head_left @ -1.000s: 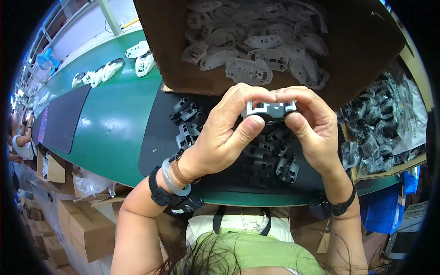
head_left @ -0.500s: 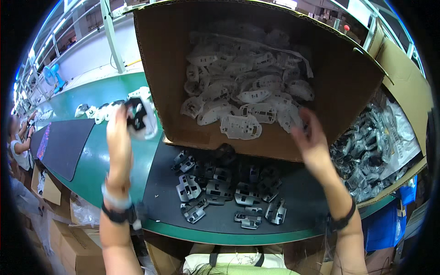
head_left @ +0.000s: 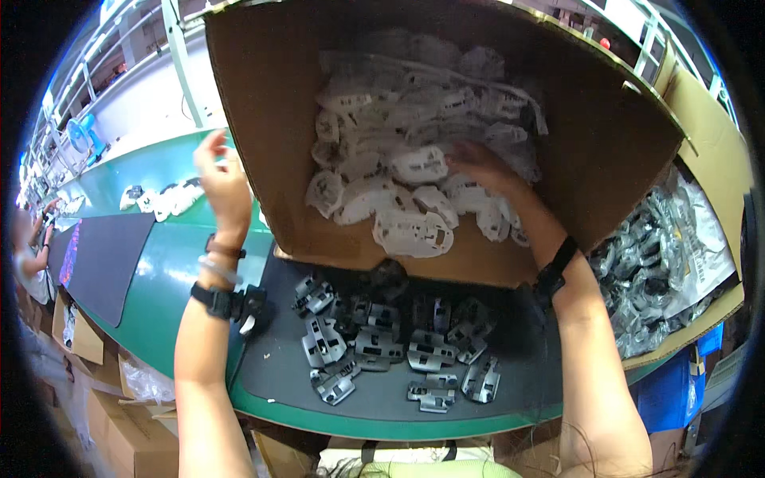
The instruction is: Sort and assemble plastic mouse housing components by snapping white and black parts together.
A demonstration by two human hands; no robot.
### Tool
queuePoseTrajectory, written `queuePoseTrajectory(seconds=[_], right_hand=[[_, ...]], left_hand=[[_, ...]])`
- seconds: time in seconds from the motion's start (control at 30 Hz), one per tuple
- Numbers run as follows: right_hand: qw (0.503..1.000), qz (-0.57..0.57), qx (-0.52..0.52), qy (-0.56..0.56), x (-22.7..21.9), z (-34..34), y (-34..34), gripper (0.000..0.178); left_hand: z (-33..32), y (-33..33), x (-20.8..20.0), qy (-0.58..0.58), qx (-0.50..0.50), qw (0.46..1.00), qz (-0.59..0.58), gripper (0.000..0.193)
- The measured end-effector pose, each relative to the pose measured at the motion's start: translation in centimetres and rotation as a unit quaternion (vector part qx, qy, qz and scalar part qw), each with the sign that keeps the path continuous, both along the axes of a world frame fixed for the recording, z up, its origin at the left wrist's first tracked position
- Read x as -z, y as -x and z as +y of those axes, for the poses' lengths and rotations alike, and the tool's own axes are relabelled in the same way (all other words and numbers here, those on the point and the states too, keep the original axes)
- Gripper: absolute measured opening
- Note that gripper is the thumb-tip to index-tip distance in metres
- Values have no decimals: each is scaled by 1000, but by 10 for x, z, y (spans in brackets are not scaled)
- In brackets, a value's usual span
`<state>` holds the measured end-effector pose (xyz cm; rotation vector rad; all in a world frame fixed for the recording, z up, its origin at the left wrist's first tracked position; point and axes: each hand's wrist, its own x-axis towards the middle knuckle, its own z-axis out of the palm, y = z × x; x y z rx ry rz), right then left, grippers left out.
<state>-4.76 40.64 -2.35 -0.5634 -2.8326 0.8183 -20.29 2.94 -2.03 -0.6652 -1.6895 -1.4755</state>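
The left hand (head_left: 224,183) is in the upper left of the frame, just left of the box (head_left: 598,159), above the green surface (head_left: 171,263). Its fingers are blurred, loosely bent and appear to hold nothing. The right hand (head_left: 482,167) reaches into the box, upper centre. Its fingers meet the right end of a white shell (head_left: 420,164); whether they grip it or only touch it, I cannot tell. That shell is above centre in the frame, among the other shells (head_left: 410,231) piled in the box.

Below the box, at lower centre, grey parts (head_left: 323,342) are spread on a black mat (head_left: 279,370). A row of white shells (head_left: 167,199) lies on the surface at upper left, beyond a second dark mat (head_left: 107,263). At right, a carton (head_left: 709,119) holds dark bagged parts (head_left: 653,271), with a blue bin (head_left: 673,398) below.
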Motion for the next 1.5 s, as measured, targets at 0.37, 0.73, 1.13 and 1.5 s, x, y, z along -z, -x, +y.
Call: queuePoseTrajectory(seconds=[0.37,0.73,1.13,1.5], right_hand=[[995,22,-61,-80,-27,-72,-30,64],[942,255,-204,76,-18,-155,-57,37],[993,-1,82,-82,9,-166,-243,33],[975,197,104,4,9,-162,-272,20]], left_hand=[[31,-145,11,482,269,818,163,68],[69,-187,19,498,85,863,-30,50],[33,-174,-29,298,69,943,-131,28],[-12,-216,-55,-49,306,935,-173,27]])
